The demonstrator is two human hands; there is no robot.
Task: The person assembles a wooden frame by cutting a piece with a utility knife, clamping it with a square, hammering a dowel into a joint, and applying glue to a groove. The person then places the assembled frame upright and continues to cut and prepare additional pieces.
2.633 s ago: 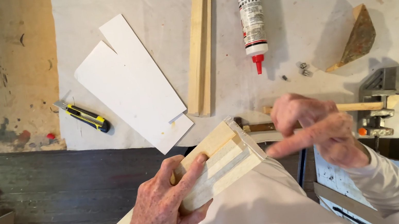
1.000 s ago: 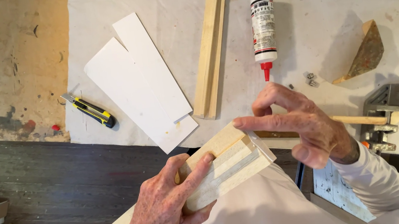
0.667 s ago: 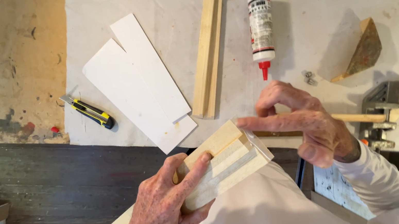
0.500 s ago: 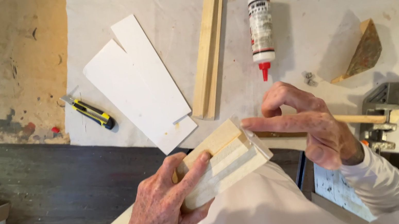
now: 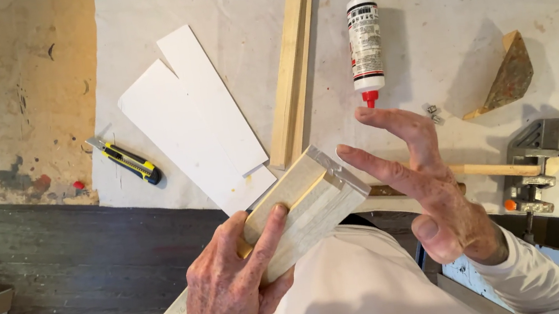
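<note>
wooden moulding piece sits in your left hand, a pale length of stacked strips held low in the view above your lap, its upper end pointing toward the desk. your left fingers wrap over its face and grip it firmly. your right hand is just beside that upper end, its fingers spread wide and holding nothing, the index tip close to the corner of the wood but not clearly touching it. on the desk, two white boards lie overlapped, with two long wood strips beside them. further right lie a wedge-shaped block, a metal clamp, then a glue bottle with a red tip, and a yellow-and-black utility knife at the left.
</note>
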